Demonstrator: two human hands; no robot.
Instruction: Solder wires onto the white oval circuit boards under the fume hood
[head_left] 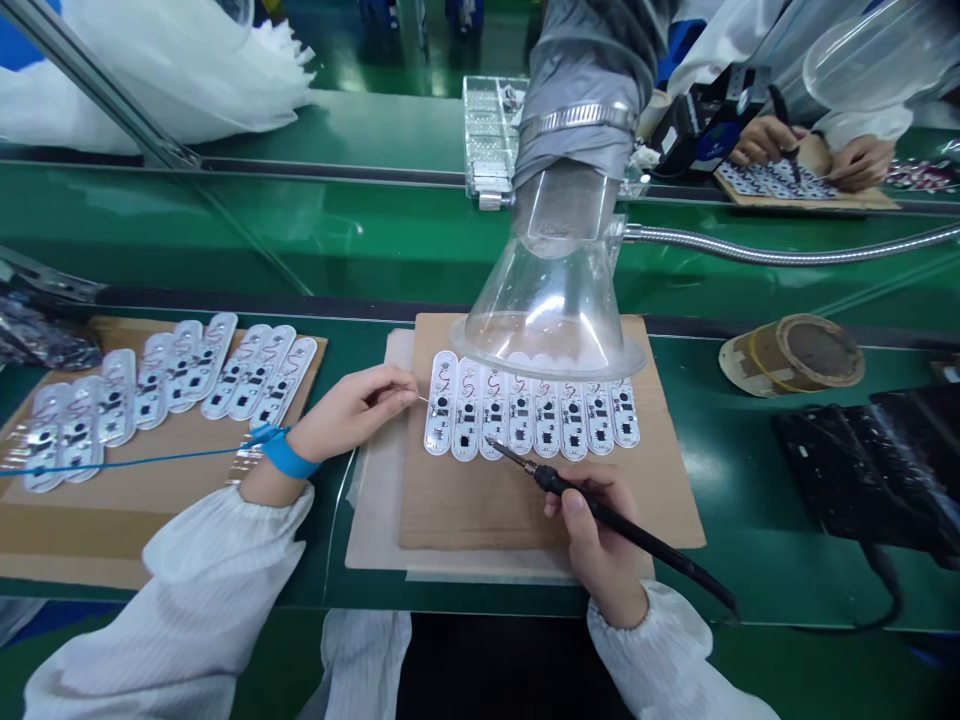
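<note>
My right hand (pixel 600 525) is closed around the black handle of a soldering iron (pixel 555 482). The iron's tip points up and left, over the lower part of the circuit boards or just above them; contact cannot be made out. A row of several white, rounded circuit boards (pixel 520 410) with black chips and red wires lies on a brown board (pixel 480 510). At the row's left end my left hand (pixel 367 405), a blue strap on its wrist, pinches a thin strand of solder wire (pixel 422 398). The wire's end is near the leftmost board.
A clear fume hood (pixel 555 310) hangs over the row's back edge. More circuit boards (pixel 154 380) lie on cardboard (pixel 172 500) at left. To the right are a brown cylinder (pixel 791 355) and a black wrapped object (pixel 870 470). Across the bench are a co-worker's hands (pixel 862 162).
</note>
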